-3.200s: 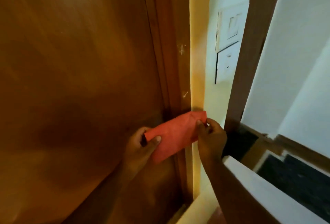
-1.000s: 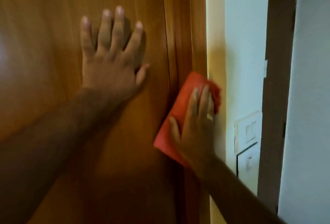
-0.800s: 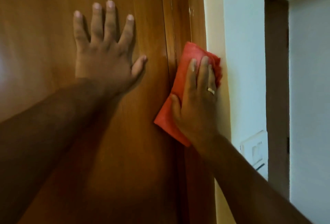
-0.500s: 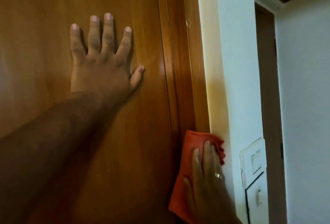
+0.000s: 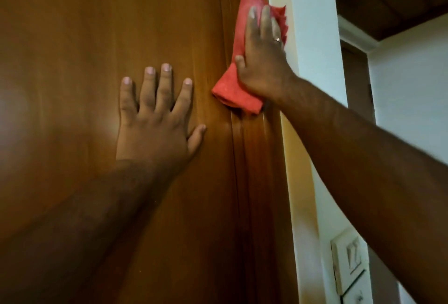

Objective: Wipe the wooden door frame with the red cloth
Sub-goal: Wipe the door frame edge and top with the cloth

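Note:
The wooden door frame (image 5: pixel 263 170) runs vertically right of centre, a brown moulded strip between the door and the wall. A folded red cloth (image 5: pixel 238 90) lies flat against its upper part. My right hand (image 5: pixel 261 61) presses on the cloth with fingers pointing up, a ring on one finger. My left hand (image 5: pixel 157 122) rests flat on the wooden door (image 5: pixel 84 61), fingers spread, holding nothing.
A white wall (image 5: pixel 312 61) borders the frame on the right, with a cream switch plate (image 5: pixel 349 262) low down. Farther right, a second doorway (image 5: pixel 356 80) and a dark wooden ceiling show.
My right hand has slid the red cloth up the frame from its low position half a second ago. My left hand stays flat on the door.

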Available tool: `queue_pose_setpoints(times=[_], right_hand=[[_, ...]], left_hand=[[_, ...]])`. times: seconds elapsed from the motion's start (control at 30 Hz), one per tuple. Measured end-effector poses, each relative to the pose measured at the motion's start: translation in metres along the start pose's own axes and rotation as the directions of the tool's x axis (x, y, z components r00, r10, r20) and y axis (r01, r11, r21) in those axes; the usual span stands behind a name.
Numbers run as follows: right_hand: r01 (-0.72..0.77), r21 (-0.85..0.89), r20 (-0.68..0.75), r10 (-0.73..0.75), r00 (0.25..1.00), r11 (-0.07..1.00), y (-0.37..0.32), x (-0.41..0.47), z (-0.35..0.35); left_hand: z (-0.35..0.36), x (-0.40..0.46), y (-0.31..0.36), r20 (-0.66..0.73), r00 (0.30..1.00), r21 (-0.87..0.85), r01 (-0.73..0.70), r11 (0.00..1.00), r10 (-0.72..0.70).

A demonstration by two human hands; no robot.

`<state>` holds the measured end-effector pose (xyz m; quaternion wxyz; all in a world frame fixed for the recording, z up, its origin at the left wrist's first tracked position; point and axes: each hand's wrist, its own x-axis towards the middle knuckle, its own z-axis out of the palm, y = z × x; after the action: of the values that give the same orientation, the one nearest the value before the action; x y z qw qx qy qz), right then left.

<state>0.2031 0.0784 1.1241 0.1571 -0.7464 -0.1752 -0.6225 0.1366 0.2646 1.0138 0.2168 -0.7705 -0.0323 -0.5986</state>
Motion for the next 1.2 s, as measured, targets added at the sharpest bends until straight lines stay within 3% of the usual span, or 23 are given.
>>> queue_pose_setpoints(times=[0.17, 0.37, 0.57, 0.7, 0.9, 1.2], right_hand=[[0.049, 0.048, 0.029, -0.051, 0.998, 0.998, 0.005, -0.036, -0.001], [0.109, -0.048, 0.086, -0.104, 0.991, 0.993, 0.018, -0.135, 0.018], [0.101, -0.043, 0.039, -0.099, 0.994, 0.994, 0.012, -0.039, -0.001], [0.035, -0.017, 0.018, -0.035, 0.999, 0.999, 0.004, 0.040, -0.010], [0.014, -0.005, -0.013, -0.014, 1.000, 1.000, 0.002, 0.129, -0.022], [-0.026, -0.008, -0.095, 0.025, 0.995, 1.000, -0.007, 0.152, -0.024]], left_hand=[[-0.001, 0.001, -0.003, 0.035, 0.999, -0.003, 0.001, 1.000, 0.000], [-0.011, 0.011, -0.019, 0.056, 0.997, 0.032, -0.062, 0.998, 0.060], [-0.045, 0.081, -0.084, -0.070, 0.997, 0.084, 0.025, 0.996, -0.019], [-0.051, 0.117, -0.126, -0.043, 0.996, 0.095, 0.085, 0.992, -0.081], [-0.037, 0.116, -0.138, -0.093, 0.995, 0.157, 0.054, 0.986, -0.040], [-0.038, 0.114, -0.139, -0.094, 0.995, 0.139, 0.046, 0.989, -0.033]])
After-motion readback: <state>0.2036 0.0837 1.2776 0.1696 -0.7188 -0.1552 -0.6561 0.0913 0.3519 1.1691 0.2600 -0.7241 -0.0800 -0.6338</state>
